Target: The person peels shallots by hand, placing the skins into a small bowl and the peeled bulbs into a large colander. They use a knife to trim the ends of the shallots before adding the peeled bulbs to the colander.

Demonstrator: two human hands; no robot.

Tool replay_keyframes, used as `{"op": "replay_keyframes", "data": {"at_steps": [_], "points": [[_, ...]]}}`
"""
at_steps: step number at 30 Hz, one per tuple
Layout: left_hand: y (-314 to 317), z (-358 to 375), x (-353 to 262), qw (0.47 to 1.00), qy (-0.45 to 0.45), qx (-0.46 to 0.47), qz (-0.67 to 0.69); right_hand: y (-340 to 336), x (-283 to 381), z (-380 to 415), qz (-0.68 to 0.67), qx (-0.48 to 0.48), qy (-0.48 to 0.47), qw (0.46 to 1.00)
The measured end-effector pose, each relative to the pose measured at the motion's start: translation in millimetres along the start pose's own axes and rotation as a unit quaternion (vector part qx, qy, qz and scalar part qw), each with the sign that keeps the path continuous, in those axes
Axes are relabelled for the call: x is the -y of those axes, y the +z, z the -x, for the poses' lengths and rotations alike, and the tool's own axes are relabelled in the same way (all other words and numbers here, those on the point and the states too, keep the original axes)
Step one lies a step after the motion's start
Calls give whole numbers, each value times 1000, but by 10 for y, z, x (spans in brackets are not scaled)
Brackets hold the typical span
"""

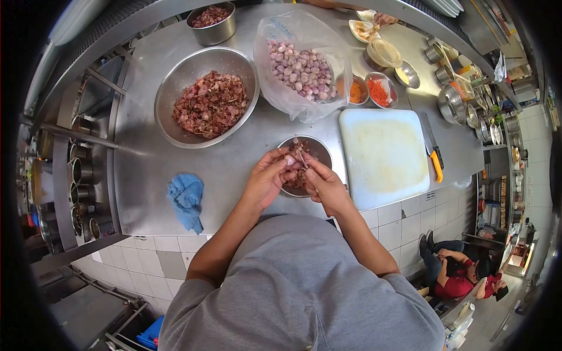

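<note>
My left hand [268, 177] pinches a small purple shallot [290, 159] over a small steel bowl [320, 148] that holds peels and shallots. My right hand [324, 182] meets it from the right, fingertips on the same shallot, with what looks like a small blade between them. Both hands hover just above the bowl's near rim. A clear plastic bag [301, 67] of unpeeled shallots stands open behind the bowl. A large steel bowl [175, 96] full of reddish skins sits at the back left.
A white cutting board [383, 155] lies to the right, with an orange-handled knife [434, 153] beside it. A blue cloth [186, 199] rests near the counter's front left edge. Small bowls and containers [380, 88] line the back right. A person in red [462, 275] sits on the floor at lower right.
</note>
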State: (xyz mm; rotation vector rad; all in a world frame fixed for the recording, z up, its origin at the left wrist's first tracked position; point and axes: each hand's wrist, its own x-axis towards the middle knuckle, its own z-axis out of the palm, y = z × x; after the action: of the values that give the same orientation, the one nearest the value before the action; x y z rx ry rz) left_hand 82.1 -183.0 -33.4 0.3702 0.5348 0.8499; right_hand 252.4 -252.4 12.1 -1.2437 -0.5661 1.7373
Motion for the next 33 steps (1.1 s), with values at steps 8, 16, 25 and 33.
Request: {"op": "replay_keyframes", "data": {"at_steps": [8,16,25,33], "points": [[-2,13,-11,1000,10,-24,18,47,-78,2,191,-14,-150,970],[-2,39,51,1000,-1,-4,0,18,-89,-25,313,3,-206,927],[60,31,21,1000,4,-12,-12,-37,-50,-25,208,-18,-146,967],[-47,-16,15,999,6,-18,-30,-20,9,-7,55,-22,6,998]]}}
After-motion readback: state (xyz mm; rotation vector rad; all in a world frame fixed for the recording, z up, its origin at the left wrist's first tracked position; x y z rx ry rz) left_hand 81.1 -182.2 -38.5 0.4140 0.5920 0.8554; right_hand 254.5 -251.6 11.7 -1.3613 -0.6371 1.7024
